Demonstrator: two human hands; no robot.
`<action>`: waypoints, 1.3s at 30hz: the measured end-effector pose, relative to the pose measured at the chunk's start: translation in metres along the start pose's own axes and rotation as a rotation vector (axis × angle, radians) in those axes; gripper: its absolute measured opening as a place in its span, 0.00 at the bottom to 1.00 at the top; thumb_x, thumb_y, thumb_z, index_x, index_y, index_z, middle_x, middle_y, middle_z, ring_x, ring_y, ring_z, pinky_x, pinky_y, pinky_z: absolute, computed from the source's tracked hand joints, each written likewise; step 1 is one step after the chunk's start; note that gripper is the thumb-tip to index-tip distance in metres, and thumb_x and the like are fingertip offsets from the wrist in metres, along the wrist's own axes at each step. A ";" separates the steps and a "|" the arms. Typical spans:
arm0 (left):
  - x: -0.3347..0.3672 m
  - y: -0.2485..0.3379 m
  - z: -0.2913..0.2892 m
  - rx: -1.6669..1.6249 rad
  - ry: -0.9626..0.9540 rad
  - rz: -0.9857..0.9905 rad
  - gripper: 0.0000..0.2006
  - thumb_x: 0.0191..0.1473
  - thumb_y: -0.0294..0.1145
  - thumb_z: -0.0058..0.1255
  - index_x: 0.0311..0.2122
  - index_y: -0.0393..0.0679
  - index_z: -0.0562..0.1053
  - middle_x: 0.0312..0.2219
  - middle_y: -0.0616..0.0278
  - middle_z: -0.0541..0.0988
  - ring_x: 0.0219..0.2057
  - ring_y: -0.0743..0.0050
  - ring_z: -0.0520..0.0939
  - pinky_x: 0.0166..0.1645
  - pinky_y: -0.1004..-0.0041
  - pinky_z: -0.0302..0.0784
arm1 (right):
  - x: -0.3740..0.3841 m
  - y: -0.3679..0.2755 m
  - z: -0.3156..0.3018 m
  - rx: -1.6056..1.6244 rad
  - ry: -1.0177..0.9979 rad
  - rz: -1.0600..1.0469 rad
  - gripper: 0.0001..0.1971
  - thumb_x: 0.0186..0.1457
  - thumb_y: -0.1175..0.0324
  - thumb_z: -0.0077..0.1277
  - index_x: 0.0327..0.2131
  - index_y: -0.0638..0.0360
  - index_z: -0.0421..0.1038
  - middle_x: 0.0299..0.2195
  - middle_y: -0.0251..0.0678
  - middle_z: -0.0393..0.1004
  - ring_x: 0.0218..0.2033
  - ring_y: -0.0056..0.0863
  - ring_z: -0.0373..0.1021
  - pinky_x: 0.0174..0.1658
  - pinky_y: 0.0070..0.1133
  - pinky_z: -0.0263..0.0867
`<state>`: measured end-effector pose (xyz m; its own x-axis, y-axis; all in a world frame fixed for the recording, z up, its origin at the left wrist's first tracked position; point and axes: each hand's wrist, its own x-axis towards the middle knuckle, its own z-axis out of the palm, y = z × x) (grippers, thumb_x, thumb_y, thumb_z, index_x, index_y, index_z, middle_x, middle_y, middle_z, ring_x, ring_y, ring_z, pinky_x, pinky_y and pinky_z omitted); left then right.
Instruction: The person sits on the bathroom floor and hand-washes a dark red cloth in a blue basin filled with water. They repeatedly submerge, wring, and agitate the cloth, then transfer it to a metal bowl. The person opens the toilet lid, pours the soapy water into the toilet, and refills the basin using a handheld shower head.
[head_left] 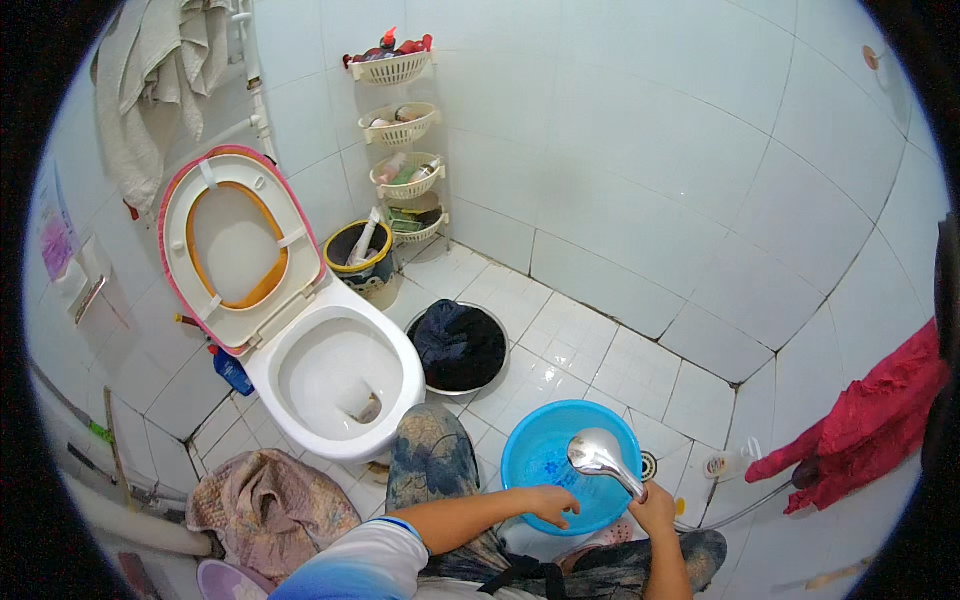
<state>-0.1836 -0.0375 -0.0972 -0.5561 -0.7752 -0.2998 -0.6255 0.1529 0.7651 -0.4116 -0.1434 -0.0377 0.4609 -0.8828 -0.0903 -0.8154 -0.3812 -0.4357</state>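
My right hand [655, 508] is wrapped round the handle of a silver shower head [598, 454]. The shower head's broad end hangs over a round blue plastic basin [516, 440] on the floor in front of me. My left hand [551, 506] holds nothing; its fingers are apart, above the near left part of the basin. A blue flower pattern shows on the basin's bottom. Whether water is running from the shower head cannot be made out.
Left of the basin, dark clothes [460, 345] fill a metal basin, beside a toilet [350, 385] with its lid raised. A quilted cloth [268, 510] lies on the floor. A bottle [728, 465] stands on the right. Behind are a bucket [345, 272] and a corner rack [400, 125].
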 end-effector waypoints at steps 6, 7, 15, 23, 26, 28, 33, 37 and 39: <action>0.002 0.005 -0.002 0.010 -0.005 -0.035 0.28 0.45 0.44 0.58 0.50 0.41 0.68 0.41 0.52 0.74 0.42 0.54 0.75 0.43 0.59 0.71 | 0.000 -0.001 -0.001 -0.018 0.020 -0.021 0.09 0.34 0.67 0.51 0.18 0.59 0.63 0.18 0.45 0.67 0.23 0.47 0.65 0.26 0.36 0.59; 0.002 0.005 -0.002 0.015 0.011 -0.032 0.28 0.44 0.44 0.59 0.49 0.41 0.68 0.40 0.53 0.74 0.41 0.55 0.75 0.42 0.59 0.72 | 0.001 -0.002 -0.001 -0.032 0.035 -0.021 0.09 0.34 0.67 0.51 0.17 0.59 0.62 0.17 0.45 0.67 0.22 0.46 0.65 0.26 0.35 0.59; 0.001 0.017 -0.012 0.108 0.000 -0.090 0.27 0.40 0.43 0.59 0.48 0.45 0.70 0.40 0.54 0.76 0.41 0.53 0.76 0.42 0.58 0.71 | 0.003 0.007 0.009 -0.088 0.095 -0.175 0.09 0.37 0.72 0.48 0.18 0.62 0.57 0.13 0.45 0.59 0.16 0.45 0.58 0.22 0.33 0.54; 0.007 0.028 -0.010 0.244 0.006 -0.033 0.24 0.40 0.47 0.57 0.44 0.47 0.74 0.36 0.56 0.78 0.38 0.55 0.78 0.39 0.58 0.73 | 0.003 0.019 0.014 -0.125 0.008 -0.225 0.10 0.38 0.73 0.47 0.19 0.64 0.55 0.14 0.44 0.56 0.15 0.39 0.55 0.22 0.31 0.54; 0.011 0.024 -0.012 0.235 -0.010 -0.041 0.24 0.39 0.47 0.58 0.43 0.47 0.74 0.36 0.56 0.78 0.37 0.55 0.78 0.38 0.57 0.73 | 0.007 0.014 0.013 -0.102 -0.032 -0.221 0.09 0.38 0.73 0.47 0.19 0.64 0.56 0.14 0.44 0.57 0.15 0.39 0.56 0.23 0.31 0.55; 0.010 0.030 -0.017 0.245 -0.043 -0.047 0.24 0.39 0.46 0.58 0.42 0.47 0.74 0.35 0.57 0.78 0.37 0.55 0.78 0.38 0.57 0.73 | 0.009 0.011 0.013 -0.113 -0.034 -0.238 0.09 0.38 0.73 0.47 0.19 0.64 0.57 0.14 0.44 0.58 0.15 0.39 0.56 0.23 0.31 0.56; 0.009 0.031 -0.019 0.183 -0.046 -0.079 0.24 0.39 0.46 0.59 0.43 0.47 0.74 0.40 0.59 0.77 0.41 0.58 0.76 0.43 0.59 0.71 | 0.012 0.015 0.015 -0.141 -0.028 -0.203 0.09 0.37 0.73 0.47 0.18 0.63 0.56 0.13 0.43 0.58 0.15 0.36 0.56 0.22 0.30 0.55; 0.009 0.030 -0.020 0.189 -0.055 -0.074 0.24 0.38 0.46 0.60 0.42 0.45 0.75 0.39 0.58 0.77 0.40 0.58 0.77 0.42 0.60 0.71 | 0.016 0.017 0.014 -0.097 -0.024 -0.226 0.09 0.37 0.74 0.47 0.18 0.64 0.56 0.13 0.43 0.58 0.14 0.37 0.58 0.21 0.31 0.55; 0.015 0.025 -0.017 0.204 -0.068 -0.076 0.23 0.38 0.46 0.60 0.41 0.45 0.76 0.38 0.58 0.78 0.39 0.58 0.77 0.41 0.60 0.72 | 0.015 0.012 0.013 -0.109 -0.015 -0.231 0.09 0.37 0.74 0.46 0.18 0.64 0.56 0.13 0.44 0.58 0.15 0.39 0.57 0.21 0.31 0.55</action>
<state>-0.1981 -0.0556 -0.0734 -0.5343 -0.7470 -0.3955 -0.7611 0.2216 0.6097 -0.4103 -0.1575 -0.0561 0.6437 -0.7652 -0.0132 -0.7205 -0.6001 -0.3477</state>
